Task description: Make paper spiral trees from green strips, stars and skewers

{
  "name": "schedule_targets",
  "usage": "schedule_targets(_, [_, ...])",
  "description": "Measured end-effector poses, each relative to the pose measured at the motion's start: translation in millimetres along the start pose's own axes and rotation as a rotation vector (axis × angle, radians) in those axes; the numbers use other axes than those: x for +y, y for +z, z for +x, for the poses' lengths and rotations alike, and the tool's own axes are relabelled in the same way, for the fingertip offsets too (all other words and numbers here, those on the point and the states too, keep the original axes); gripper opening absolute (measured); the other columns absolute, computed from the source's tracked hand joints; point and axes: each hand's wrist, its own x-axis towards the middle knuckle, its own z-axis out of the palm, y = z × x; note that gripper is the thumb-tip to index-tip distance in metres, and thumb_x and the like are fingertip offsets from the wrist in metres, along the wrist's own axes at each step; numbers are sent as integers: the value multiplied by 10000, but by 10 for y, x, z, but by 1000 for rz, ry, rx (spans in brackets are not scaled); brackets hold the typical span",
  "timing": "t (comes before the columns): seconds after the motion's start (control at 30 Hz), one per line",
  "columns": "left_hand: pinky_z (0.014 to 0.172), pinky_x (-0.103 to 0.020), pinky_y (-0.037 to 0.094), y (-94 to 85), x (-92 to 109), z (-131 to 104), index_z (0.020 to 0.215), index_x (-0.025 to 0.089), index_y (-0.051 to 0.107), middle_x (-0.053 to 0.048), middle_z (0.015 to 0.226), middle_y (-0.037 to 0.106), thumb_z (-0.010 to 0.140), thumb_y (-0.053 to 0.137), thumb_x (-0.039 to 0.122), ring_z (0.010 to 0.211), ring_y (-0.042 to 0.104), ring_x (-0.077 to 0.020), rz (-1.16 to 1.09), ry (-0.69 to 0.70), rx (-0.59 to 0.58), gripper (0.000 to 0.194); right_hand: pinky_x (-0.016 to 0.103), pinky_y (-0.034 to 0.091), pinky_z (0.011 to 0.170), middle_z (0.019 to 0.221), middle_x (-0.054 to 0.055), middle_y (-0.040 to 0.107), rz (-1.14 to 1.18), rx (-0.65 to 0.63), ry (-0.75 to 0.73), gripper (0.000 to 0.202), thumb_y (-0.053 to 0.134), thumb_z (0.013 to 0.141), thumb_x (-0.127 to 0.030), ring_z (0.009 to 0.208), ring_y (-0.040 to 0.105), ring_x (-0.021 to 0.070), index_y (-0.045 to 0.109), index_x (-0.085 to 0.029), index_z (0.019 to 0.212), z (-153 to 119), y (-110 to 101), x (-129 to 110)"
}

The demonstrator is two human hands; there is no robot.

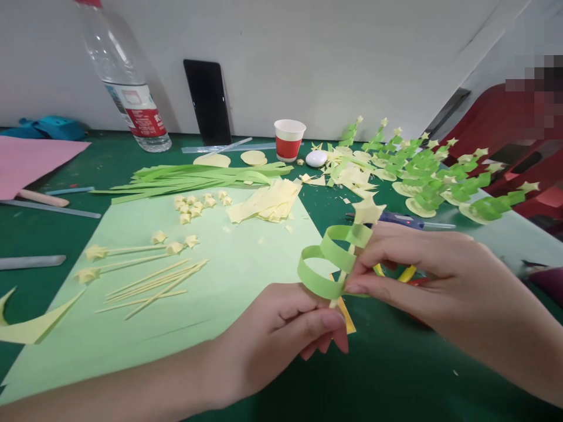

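My left hand (294,334) pinches the lower end of a thin yellow stick tipped with a pale yellow paper star (368,211). Around the stick a green paper strip (321,284) forms stacked loops. My right hand (422,275) has its thumb and fingers closed on the strip beside the stick. On the light green sheet (237,293) to the left lie several bare yellow sticks (153,284), several sticks with stars on their ends (97,252), and a group of loose paper stars (193,205).
Green paper strips (197,179) and yellow paper strips (268,202) lie behind. Finished star stems on round bases (440,170) stand at the right. A paper cup (289,140), phone (207,99) and water bottle (127,88) stand by the wall. Scissors (409,274) lie under my right hand.
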Motion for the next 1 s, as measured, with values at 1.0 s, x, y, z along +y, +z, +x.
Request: schedule_targets(1.0, [455,-166,309,-5,-7,-6,593,155,541,36,533,431,832,429,257,488,397,-73,59,-16,-25,283,184,290,335,541,-52,369,-178,90,94,320,595,663,-418,447,330,95,356,-221,581,23,18,-52])
